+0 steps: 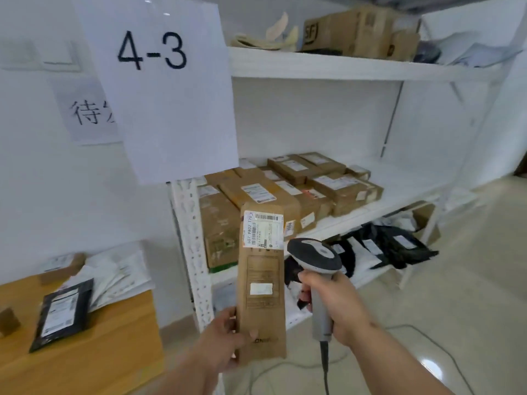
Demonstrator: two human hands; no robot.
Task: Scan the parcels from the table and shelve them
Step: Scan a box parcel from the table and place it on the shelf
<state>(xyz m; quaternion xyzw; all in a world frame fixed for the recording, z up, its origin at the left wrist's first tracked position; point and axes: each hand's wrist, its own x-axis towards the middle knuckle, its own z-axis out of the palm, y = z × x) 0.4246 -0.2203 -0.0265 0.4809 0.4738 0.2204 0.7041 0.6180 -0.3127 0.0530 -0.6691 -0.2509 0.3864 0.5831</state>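
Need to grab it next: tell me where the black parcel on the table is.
In the head view the black parcel lies flat at lower left on the wooden table, in front of white mailers, left of the shelf upright.

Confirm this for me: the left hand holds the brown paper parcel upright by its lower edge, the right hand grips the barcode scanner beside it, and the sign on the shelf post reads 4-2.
Not quite. In the head view the sign reads 4-3, not 4-2. The rest stands: the left hand holds the brown paper parcel upright by its lower edge, and the right hand grips the barcode scanner beside it.
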